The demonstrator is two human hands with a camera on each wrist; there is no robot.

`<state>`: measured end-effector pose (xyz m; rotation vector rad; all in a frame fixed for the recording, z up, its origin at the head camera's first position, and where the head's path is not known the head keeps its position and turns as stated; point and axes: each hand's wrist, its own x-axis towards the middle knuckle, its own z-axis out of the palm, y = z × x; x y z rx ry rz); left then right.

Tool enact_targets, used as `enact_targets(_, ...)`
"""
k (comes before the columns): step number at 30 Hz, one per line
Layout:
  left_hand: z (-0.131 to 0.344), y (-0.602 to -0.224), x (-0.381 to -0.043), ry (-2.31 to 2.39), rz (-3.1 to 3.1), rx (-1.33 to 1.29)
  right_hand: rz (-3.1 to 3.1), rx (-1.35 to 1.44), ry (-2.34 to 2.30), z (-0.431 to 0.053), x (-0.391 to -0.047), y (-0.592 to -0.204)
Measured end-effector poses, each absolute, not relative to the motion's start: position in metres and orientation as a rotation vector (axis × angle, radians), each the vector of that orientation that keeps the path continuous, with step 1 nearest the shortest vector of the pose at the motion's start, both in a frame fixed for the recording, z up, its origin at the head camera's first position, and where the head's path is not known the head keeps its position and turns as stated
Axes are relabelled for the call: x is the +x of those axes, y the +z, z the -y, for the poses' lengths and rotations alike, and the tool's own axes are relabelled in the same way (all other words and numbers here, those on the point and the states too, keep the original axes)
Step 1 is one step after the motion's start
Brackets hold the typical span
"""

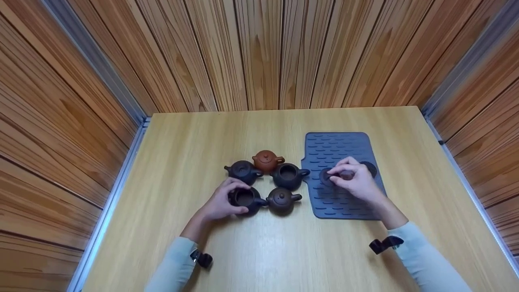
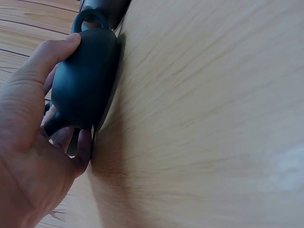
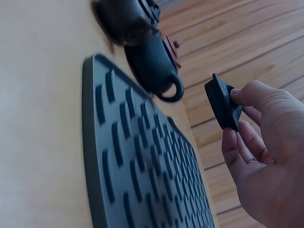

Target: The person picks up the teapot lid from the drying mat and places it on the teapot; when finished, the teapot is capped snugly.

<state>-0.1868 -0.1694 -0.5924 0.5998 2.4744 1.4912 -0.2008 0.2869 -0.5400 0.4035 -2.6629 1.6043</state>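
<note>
My left hand [image 1: 224, 199] grips a dark, lidless teapot [image 1: 245, 197], thumb at its near side and fingers around the far side. In the left wrist view the thumb lies near the handle of this teapot [image 2: 85, 76], and fingers curl by the spout. Over the grey ridged mat [image 1: 340, 207], my right hand [image 1: 359, 184] pinches a dark teapot lid [image 1: 326, 177]. The right wrist view shows the lid [image 3: 219, 102] tilted on edge, held above the mat [image 3: 137, 156]. Partly behind that hand, a dark round lid [image 1: 369, 168] lies on the mat.
Beside the held teapot stands a dark brown lidded teapot [image 1: 281, 199]. Farther back are a black lidded teapot [image 1: 242, 170], a reddish-brown lidded teapot [image 1: 266, 160] and a dark lidless teapot [image 1: 286, 182], whose handle reaches the mat's left edge. Wooden walls [image 1: 259, 52] border the table.
</note>
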Motion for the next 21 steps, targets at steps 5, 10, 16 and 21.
enact_targets(5,0.169,-0.593,-0.187,1.500,-2.466,0.592,2.613,0.499,1.618,-0.269,-0.205,-0.538)
enact_targets(10,0.170,-0.595,-0.187,1.498,-2.475,0.597,2.537,0.580,1.672,-0.251,-0.210,-0.538)
enact_targets(16,0.171,-0.596,-0.187,1.479,-2.487,0.599,2.494,0.665,1.732,-0.229,-0.213,-0.537)
enact_targets(21,0.171,-0.597,-0.188,1.455,-2.495,0.586,2.531,0.693,1.753,-0.211,-0.214,-0.534)
